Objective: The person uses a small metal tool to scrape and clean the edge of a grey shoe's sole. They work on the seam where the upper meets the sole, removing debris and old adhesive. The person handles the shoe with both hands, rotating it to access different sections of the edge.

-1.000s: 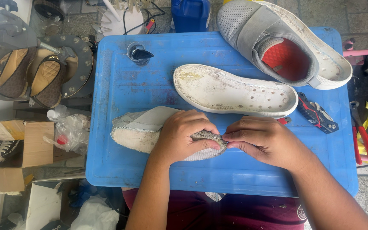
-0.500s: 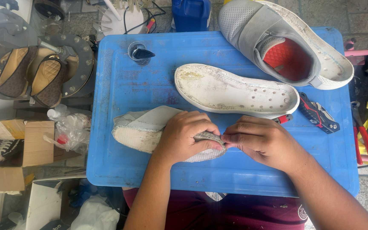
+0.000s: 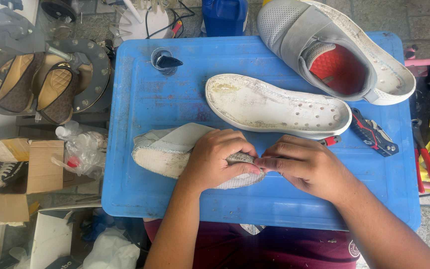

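Grey mesh shoe upper is laid sole-side up on the near part of the blue tabletop, toe to the left, heel end under the hands. Left hand is cupped over the upper and clamps it down; right hand is closed in a pinch on the frayed edge of the upper where the fingertips of both hands meet. For a clean peel the edge is best gripped close to the seam, pulled low and steady, the upper kept pinned flat. Detached white sole lies just beyond, second grey shoe at the far right corner, folding tool beside the right hand, small cup far left
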